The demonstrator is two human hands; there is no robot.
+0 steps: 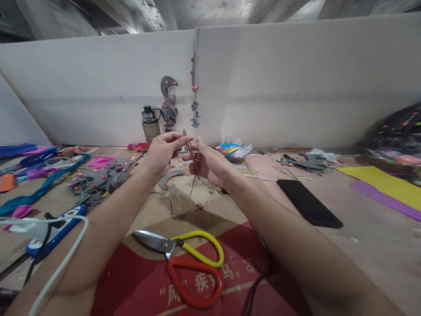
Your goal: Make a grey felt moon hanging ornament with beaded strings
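In front of me, my left hand (pixel 163 151) pinches a doubled grey cord (pixel 190 147) near its looped top end. My right hand (pixel 212 162) is closed around the lower part of the cord, with loose ends hanging below its fingers. Under the hands, a grey crescent piece (pixel 170 177) and some thin cord scraps (pixel 184 213) lie on the cardboard. Several small metallic-looking pieces (pixel 208 186) stick up beneath my right hand, too blurred to name. Nearer to me lie scissors (pixel 177 245) with one yellow and one red handle.
A black phone (pixel 308 202) lies to the right, beside yellow sheets (pixel 384 182). At left is a pile of grey pieces with coloured dots (pixel 98 180) and a white cable (pixel 70 254). A bottle (pixel 150 127) stands by the white partition (pixel 279 79), where grey ornaments (pixel 169 103) hang.
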